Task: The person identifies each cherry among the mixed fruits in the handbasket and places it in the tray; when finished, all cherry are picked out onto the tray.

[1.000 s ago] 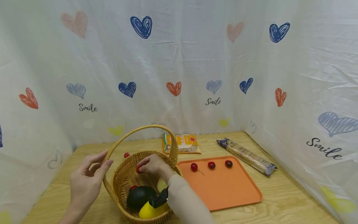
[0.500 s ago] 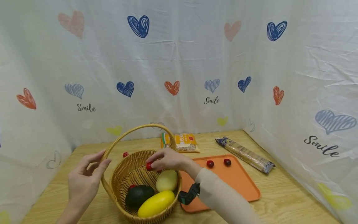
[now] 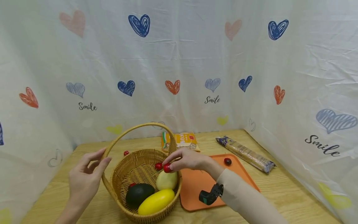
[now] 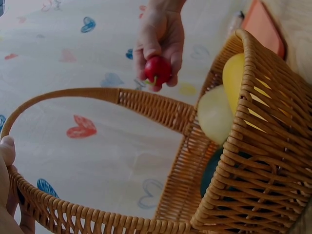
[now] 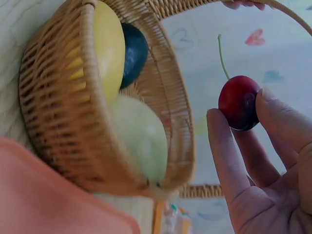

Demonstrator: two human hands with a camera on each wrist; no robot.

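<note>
My left hand [image 3: 85, 172] grips the left side of the arched handle of a wicker basket [image 3: 145, 152]. Between thumb and fingers, my right hand [image 3: 188, 160] pinches a dark red cherry [image 5: 240, 102] with a green stem, above the basket's right rim. Inside the basket lie a dark green oval fruit [image 3: 139, 194], a yellow oval fruit [image 3: 156, 202] and a pale green rounded fruit [image 3: 167, 180]. Another cherry [image 3: 158, 166] shows against the far inner wall, and a bit of red peeks out behind the dark green fruit.
An orange tray [image 3: 193, 194] stands right of the basket, partly under my right arm, with one cherry [image 3: 227, 161] visible. Behind are an orange food packet [image 3: 184, 140] and a long wrapped pack [image 3: 246, 154]. A small red item [image 3: 126, 153] lies behind the basket.
My right hand has moved right with the cherry, from inside the basket to its right rim, uncovering the other cherry. My left hand stays on the handle.
</note>
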